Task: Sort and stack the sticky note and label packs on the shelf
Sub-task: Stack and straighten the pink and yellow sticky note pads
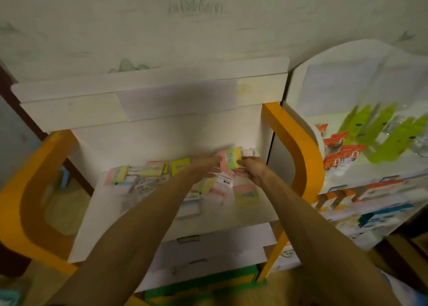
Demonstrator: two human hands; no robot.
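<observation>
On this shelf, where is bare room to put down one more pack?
Bare board lies along the shelf front edge, before the packs, and at the back behind them, below the top board. The middle band is crowded from the left pack row to the right corner, where both hands work at a held pack.

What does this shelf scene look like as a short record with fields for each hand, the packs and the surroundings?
right hand: grips pink, green and yellow sticky note pack, raised near the shelf's back right
left hand: fingers extended beside that pack; contact unclear, blurred
loose packs: pastel packs scattered on white shelf board, unstacked
frame: orange curved side panel
</observation>
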